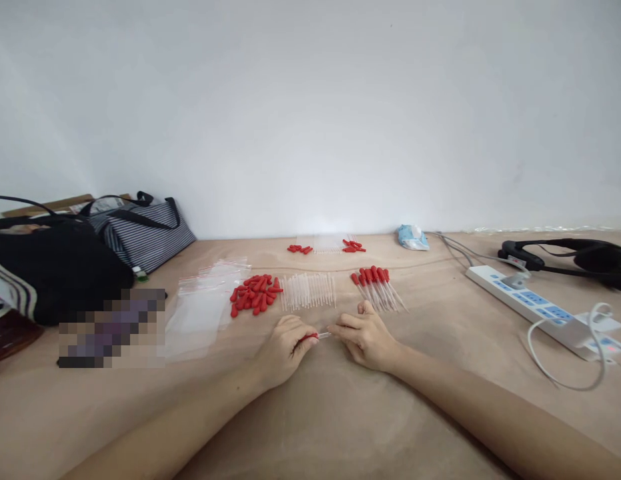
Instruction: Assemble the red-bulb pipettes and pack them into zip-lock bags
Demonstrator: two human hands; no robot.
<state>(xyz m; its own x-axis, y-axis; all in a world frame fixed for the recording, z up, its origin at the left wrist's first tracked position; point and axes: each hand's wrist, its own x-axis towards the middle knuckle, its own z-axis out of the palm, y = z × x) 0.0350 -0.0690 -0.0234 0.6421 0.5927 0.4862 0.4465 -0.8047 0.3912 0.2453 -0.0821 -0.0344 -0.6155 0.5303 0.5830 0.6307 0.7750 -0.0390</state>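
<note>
Between its thumb and fingers, my left hand (289, 347) pinches a red rubber bulb (309, 337). A thin clear tube (324, 335) runs from the bulb to the fingertips of my right hand (363, 337), which are closed on its other end. Behind my left hand lies a pile of loose red bulbs (253, 295). A row of clear glass tubes (309, 291) is beside the pile. Several droppers with red bulbs fitted (377, 287) lie behind my right hand.
Clear zip bags (203, 310) lie left of the pile. More bulbs (353, 246) and tubes sit near the wall. A black bag (60, 267) and striped bag (150, 233) stand left; a blue packet (413, 237), power strip (535, 303) with cables and black headset (570, 260) lie right.
</note>
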